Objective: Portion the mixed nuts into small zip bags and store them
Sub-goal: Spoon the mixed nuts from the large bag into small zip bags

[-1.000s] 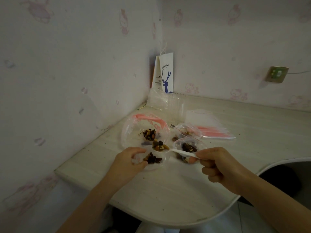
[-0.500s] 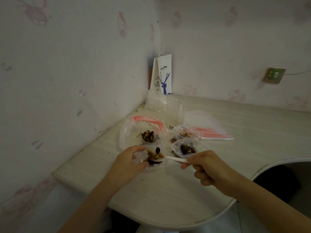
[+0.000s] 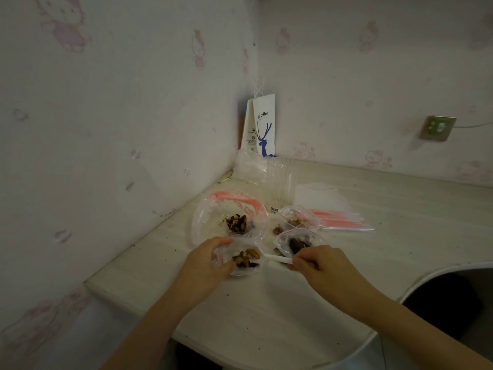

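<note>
My left hand (image 3: 210,259) grips the small zip bag (image 3: 246,271) open on the desk (image 3: 266,316), nuts inside. Right hand (image 3: 320,265) pinches the white spoon (image 3: 277,259), tip at the bag mouth. I'd keep that mouth wide and tip slowly. Big nut bag (image 3: 213,222) sits just behind.

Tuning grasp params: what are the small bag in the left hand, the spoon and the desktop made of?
The small bag: thin clear plastic film, glossy; nuts show through, and it crumples in the left hand. The spoon: white, smooth, probably rigid plastic; slim handle pinched by the right hand. The desktop: pale, matte, faint wood grain; likely laminate, cannot confirm.
</note>
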